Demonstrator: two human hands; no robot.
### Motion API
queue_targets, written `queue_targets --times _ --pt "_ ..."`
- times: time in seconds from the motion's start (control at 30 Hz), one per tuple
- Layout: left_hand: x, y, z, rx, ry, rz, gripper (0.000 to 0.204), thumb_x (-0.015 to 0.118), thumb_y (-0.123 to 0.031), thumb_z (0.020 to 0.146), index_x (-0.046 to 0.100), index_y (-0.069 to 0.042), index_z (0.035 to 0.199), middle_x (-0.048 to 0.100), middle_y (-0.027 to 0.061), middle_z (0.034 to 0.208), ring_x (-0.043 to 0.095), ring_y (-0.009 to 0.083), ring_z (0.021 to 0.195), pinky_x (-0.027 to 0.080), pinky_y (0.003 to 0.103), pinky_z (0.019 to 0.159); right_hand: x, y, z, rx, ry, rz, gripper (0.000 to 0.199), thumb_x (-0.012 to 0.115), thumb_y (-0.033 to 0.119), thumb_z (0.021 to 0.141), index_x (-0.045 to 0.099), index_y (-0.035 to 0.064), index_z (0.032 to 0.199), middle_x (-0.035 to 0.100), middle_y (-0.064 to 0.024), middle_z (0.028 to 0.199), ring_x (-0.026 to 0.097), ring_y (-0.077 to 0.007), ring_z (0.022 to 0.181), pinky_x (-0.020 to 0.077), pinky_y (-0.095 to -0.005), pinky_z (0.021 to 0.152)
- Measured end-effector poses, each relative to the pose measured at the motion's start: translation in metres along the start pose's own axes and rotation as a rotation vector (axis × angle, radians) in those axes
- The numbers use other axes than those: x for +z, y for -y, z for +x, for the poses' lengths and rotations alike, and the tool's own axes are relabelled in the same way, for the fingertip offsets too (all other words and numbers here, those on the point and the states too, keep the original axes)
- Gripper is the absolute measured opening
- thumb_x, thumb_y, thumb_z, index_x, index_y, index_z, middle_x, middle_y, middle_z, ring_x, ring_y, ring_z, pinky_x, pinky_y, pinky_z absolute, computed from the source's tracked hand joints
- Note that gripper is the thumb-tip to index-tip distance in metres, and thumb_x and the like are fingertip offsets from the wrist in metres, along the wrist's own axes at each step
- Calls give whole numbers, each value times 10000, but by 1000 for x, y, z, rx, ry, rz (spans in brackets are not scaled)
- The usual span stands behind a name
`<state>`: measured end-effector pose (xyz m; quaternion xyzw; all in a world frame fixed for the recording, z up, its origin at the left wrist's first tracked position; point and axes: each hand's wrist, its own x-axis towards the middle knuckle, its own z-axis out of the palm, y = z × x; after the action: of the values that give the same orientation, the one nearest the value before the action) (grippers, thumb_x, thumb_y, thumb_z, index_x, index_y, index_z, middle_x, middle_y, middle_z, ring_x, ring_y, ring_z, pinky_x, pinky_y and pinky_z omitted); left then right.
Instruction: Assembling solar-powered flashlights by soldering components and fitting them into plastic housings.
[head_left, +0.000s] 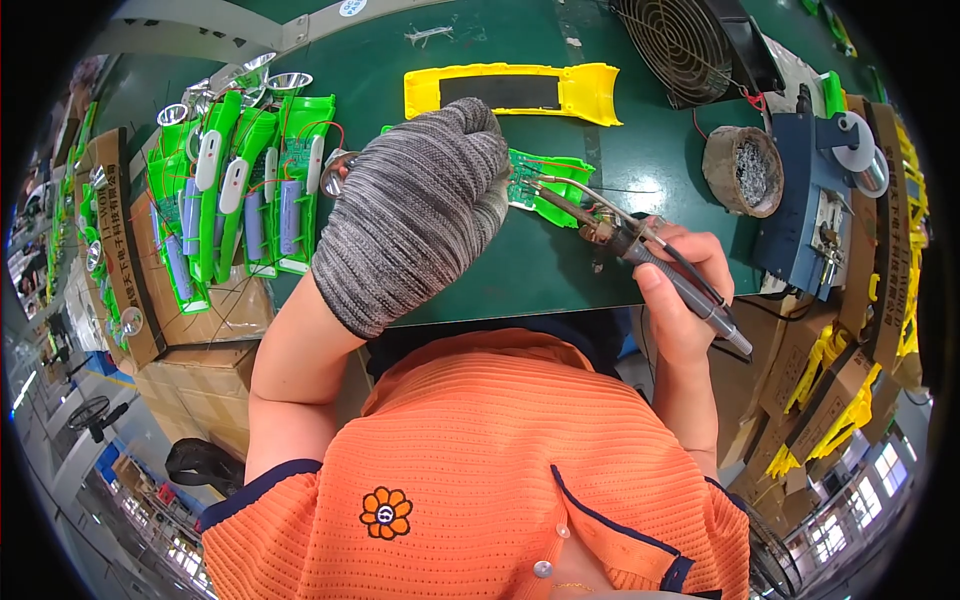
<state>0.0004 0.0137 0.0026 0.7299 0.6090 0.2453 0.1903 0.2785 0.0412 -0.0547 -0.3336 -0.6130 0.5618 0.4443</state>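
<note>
My left hand (420,200), in a grey striped knit glove, is closed over a green flashlight housing (565,185) on the table. A small green circuit board (522,180) with thin wires shows just right of the glove. To the glove's left a shiny reflector cup (338,172) sticks out; the glove hides the middle of the housing. My bare right hand (688,275) grips a soldering iron (700,303) with a thin metal feed tube (595,198) along it. The iron's tip is at the circuit board; whether it touches is too small to tell.
Several green housings (240,150) with batteries and reflectors stand at left on cardboard (225,318). Beyond my hands lies a yellow housing (592,95). A black fan (690,50), a round pot of metal bits (735,180) and a blue solder-feed machine (795,215) are at right.
</note>
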Motion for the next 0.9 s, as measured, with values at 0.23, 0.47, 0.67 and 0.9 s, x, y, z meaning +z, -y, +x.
queue_targets --times 0.23,0.47,0.67,0.9 --pt "-1 -1 0 -27 11 -9 144 765 43 789 697 3 909 678 132 933 693 305 851 572 349 766 1 0 1 -6 34 -17 230 825 -1 825 661 35 982 723 -42 914 668 -156 882 484 -464 1060" --pt "1 1 0 -19 12 -6 143 764 42 794 700 -2 914 681 130 937 694 304 845 572 348 758 2 2 3 -16 40 -38 228 834 3 820 666 38 971 728 -37 902 669 -147 865 486 -457 1053" --pt "-1 -1 2 -29 17 1 131 760 46 796 699 -1 902 679 128 923 692 300 837 568 344 751 3 2 5 -35 35 -47 231 840 14 819 668 33 972 730 -38 893 671 -145 853 494 -452 1044" --pt "0 2 1 -15 24 -19 127 757 45 797 698 1 900 678 128 919 690 299 833 567 343 752 6 5 4 22 7 -57 218 844 15 814 673 26 949 733 -38 853 671 -146 836 506 -433 1041"
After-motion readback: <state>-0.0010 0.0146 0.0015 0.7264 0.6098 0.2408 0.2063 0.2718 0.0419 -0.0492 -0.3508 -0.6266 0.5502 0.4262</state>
